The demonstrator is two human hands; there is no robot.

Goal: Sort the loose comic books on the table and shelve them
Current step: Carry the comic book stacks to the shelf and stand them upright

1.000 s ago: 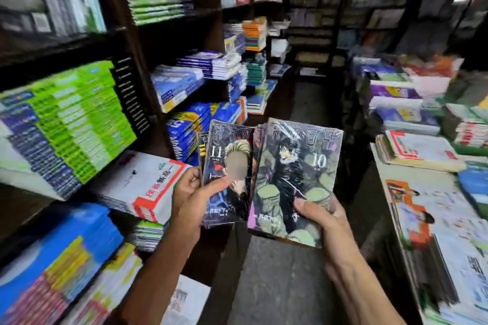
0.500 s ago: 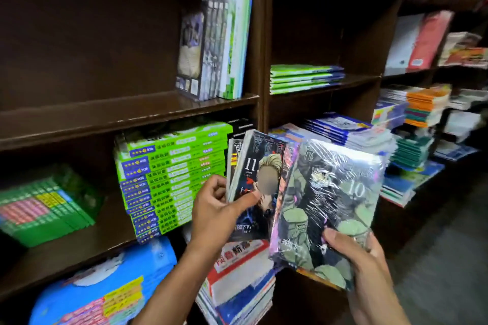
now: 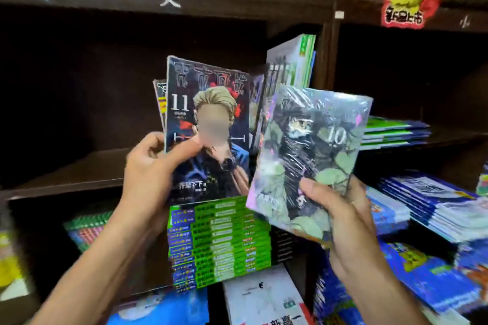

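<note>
Volume 11 [image 3: 208, 129] is gripped by the left hand [image 3: 153, 171], thumb pressed across its cover, with what seem to be further comics [image 3: 159, 103] fanned behind it, though the blur leaves their number unclear. Just to the right, shrink-wrapped volume 10 [image 3: 309, 155] is clasped at its near corner by the right hand [image 3: 340, 219]. Both are held up before the dark wooden shelf [image 3: 79, 166], above a stack of green-spined books [image 3: 219, 240]. Upright books [image 3: 295, 60] are seen standing farther back.
</note>
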